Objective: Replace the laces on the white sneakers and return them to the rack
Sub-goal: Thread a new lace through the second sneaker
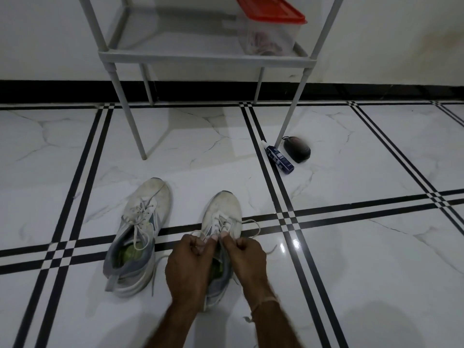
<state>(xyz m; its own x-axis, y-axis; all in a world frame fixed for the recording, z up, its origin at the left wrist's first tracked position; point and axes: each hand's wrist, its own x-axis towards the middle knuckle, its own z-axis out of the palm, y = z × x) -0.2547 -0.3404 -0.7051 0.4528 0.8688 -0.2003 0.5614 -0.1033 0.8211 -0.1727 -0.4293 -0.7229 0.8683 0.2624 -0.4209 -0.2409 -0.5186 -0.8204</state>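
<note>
Grey rack (pixel 206 59) stands far; the left sneaker (pixel 150 199) and right sneaker (pixel 223 208) lie near on the floor (pixel 351 247). Your left hand (pixel 188 262) and right hand (pixel 247 254) pinch the right sneaker's lace (pixel 218 221) with curled fingers (pixel 200 243): pull both ends evenly, gently.

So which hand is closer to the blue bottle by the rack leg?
Right. The right hand is below and left of the blue bottle; the left hand is beside it, even further left. Both pinch laces.
</note>
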